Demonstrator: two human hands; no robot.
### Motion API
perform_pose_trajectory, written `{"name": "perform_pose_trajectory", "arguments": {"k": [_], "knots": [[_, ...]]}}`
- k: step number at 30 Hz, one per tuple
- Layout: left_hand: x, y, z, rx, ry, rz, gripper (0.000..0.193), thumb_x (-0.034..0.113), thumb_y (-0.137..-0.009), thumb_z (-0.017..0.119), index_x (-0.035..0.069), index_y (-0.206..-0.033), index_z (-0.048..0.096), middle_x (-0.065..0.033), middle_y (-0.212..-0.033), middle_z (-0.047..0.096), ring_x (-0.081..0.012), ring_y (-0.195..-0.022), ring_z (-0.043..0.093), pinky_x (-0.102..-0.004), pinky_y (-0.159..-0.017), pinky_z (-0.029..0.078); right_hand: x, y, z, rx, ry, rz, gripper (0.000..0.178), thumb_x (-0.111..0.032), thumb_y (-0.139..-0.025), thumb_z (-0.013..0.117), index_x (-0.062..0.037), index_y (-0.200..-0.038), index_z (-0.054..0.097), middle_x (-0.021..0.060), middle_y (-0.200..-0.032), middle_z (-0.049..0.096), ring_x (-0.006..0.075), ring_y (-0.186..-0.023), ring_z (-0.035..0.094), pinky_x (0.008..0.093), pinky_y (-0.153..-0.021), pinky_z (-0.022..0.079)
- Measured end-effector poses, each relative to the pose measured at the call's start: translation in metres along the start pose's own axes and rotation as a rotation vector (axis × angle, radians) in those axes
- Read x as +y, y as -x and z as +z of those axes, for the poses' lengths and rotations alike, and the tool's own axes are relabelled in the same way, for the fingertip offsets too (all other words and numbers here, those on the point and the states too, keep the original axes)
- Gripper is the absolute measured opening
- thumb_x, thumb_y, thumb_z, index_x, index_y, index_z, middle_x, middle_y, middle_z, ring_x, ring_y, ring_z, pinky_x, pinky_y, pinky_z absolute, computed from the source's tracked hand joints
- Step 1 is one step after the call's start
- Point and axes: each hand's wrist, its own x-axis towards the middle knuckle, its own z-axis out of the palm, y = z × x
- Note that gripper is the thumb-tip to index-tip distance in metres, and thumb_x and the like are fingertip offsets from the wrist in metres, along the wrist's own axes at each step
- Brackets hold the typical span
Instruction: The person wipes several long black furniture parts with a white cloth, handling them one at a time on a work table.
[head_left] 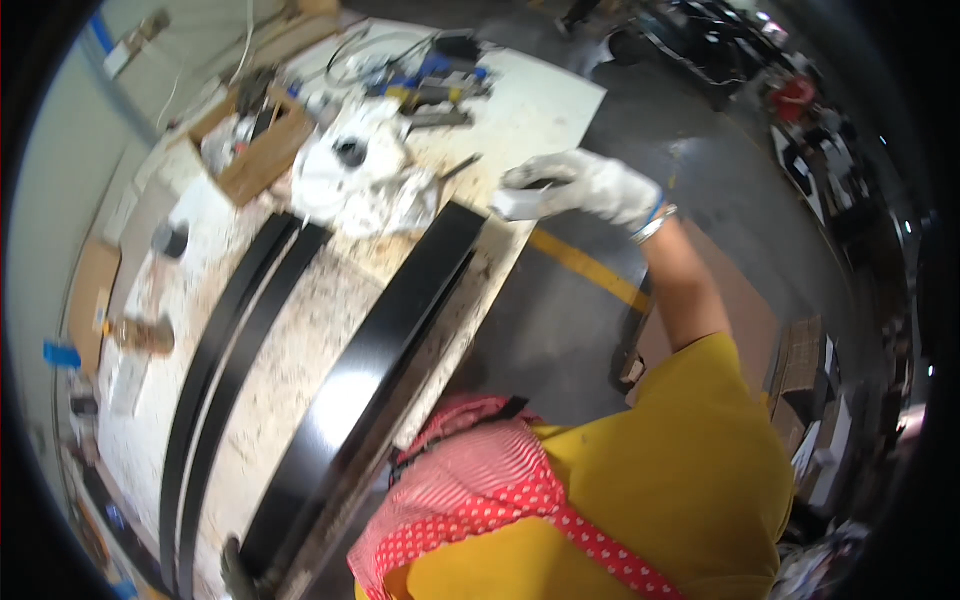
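Note:
A long black metal profile (350, 385) lies slantwise along the near edge of the worktable. At its near end, by the lower rim of the picture, my left hand (240, 572) in a dark glove is closed on it; most of that hand is cut off or in shadow. My right hand (595, 188), in a white glove, is raised beyond the profile's far end, close to the table edge. Its fingers are curled round a small whitish piece (517, 205), whose kind I cannot make out. Two thinner black strips (222, 345) (262, 345) lie side by side farther left.
Crumpled white plastic (365, 175) and a wooden box (255, 165) of odds and ends lie on the worktable (545, 95). Hand tools (435, 90) are heaped behind. A bottle (140, 335) stands at left. Cardboard (715, 290) stands on the floor at right.

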Motion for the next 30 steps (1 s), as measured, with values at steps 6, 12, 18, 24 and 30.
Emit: {"name": "perform_pose_trajectory", "arguments": {"k": [6, 12, 18, 24, 30], "knots": [[-0.163, 0.022, 0.061, -0.117, 0.498, -0.305, 0.073, 0.010, -0.080, 0.077, 0.007, -0.142, 0.040, -0.0131, -0.120, 0.057, -0.0273, -0.098, 0.058, -0.0386, -0.082, 0.051, 0.008, -0.026, 0.049, 0.211, -0.363, 0.067, 0.049, -0.009, -0.084, 0.070, 0.0020, -0.130, 0.057, 0.0097, -0.121, 0.063, 0.0171, -0.109, 0.059, 0.0283, -0.094, 0.049], [-0.007, 0.012, -0.026, -0.005, -0.091, -0.074, 0.064, 0.034, -0.077, 0.081, 0.008, -0.130, 0.055, -0.0181, -0.122, 0.062, -0.0319, -0.111, 0.061, -0.0413, -0.095, 0.050, -0.011, -0.026, 0.078, 0.381, -0.401, 0.107, 0.047, -0.011, -0.085, 0.071, 0.0022, -0.129, 0.058, 0.0079, -0.113, 0.066, 0.0129, -0.097, 0.062, 0.0271, -0.081, 0.052], [-0.045, 0.022, -0.003, 0.057, 0.005, 0.040, 0.064, 0.037, -0.078, 0.080, 0.007, -0.130, 0.055, -0.0193, -0.119, 0.062, -0.0363, -0.109, 0.061, -0.0437, -0.094, 0.050, -0.049, -0.066, 0.133, 0.651, -0.644, -0.104, 0.049, -0.006, -0.086, 0.071, 0.0024, -0.131, 0.054, 0.0104, -0.118, 0.063, 0.0158, -0.103, 0.062, 0.0273, -0.085, 0.053], [-0.059, 0.024, 0.002, 0.258, -0.030, 0.365, 0.064, 0.029, -0.076, 0.081, 0.005, -0.127, 0.050, -0.0156, -0.107, 0.060, -0.0342, -0.086, 0.059, -0.0445, -0.075, 0.050, -0.088, -0.103, 0.199, 0.504, -0.661, -0.066, 0.047, 0.002, -0.080, 0.073, 0.0007, -0.124, 0.058, 0.0139, -0.124, 0.060, 0.0242, -0.110, 0.062, 0.0317, -0.094, 0.055], [-0.050, 0.032, 0.003, 0.403, -0.057, 0.330, 0.063, 0.046, -0.071, 0.081, 0.006, -0.113, 0.056, -0.0170, -0.094, 0.060, -0.0395, -0.085, 0.060, -0.0485, -0.074, 0.049, -0.129, -0.100, 0.248, 0.312, -0.323, -0.227, 0.052, -0.015, -0.082, 0.078, -0.0006, -0.127, 0.057, 0.0115, -0.122, 0.061, 0.0188, -0.114, 0.057, 0.0324, -0.096, 0.050]]}}
